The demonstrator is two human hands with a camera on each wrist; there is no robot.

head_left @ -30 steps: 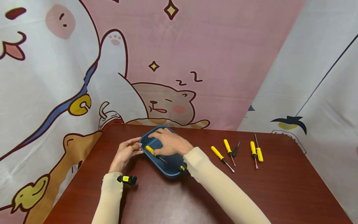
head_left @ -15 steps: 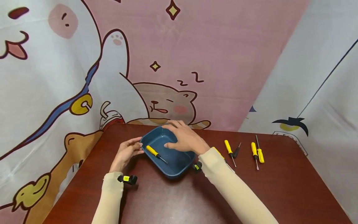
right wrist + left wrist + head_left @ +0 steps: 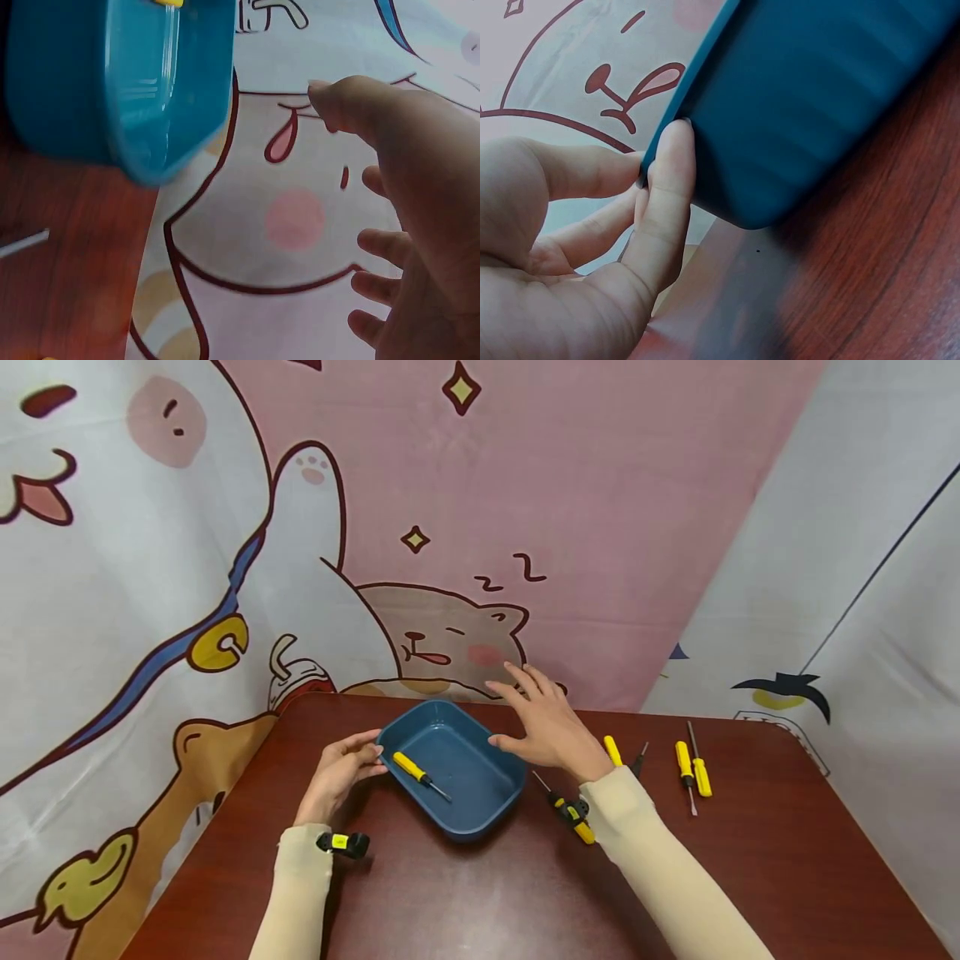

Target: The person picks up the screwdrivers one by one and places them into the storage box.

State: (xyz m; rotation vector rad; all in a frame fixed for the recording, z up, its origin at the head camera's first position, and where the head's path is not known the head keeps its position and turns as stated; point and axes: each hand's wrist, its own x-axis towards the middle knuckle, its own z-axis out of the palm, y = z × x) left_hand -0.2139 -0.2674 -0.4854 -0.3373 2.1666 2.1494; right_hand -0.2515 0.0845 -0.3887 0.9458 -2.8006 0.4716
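A deep blue plastic tray (image 3: 480, 772) stands on the dark red-brown table, with one screwdriver (image 3: 411, 767), yellow-handled with a black collar, lying inside along its left wall. My left hand (image 3: 337, 774) pinches the tray's left rim; in the left wrist view the thumb (image 3: 676, 154) lies on the outer wall and fingers are at the rim's other side. Beyond the tray's right end, my right hand (image 3: 551, 722) is in the air, its fingers spread and nothing in them. Under that wrist another yellow and black screwdriver (image 3: 583, 832) lies partly covered by the wrist camera.
To the right lie more screwdrivers: a yellow handle (image 3: 612, 750) partly behind the right sleeve, a small black one (image 3: 639, 762), and a yellow-handled pair (image 3: 683, 760) side by side. A cartoon-printed cloth (image 3: 585, 527) hangs behind the table's far edge.
My right hand has risen out of the tray and moved right, leaving the screwdriver inside. A screwdriver by the right wrist now shows, while one farther right is covered. The left hand stays.
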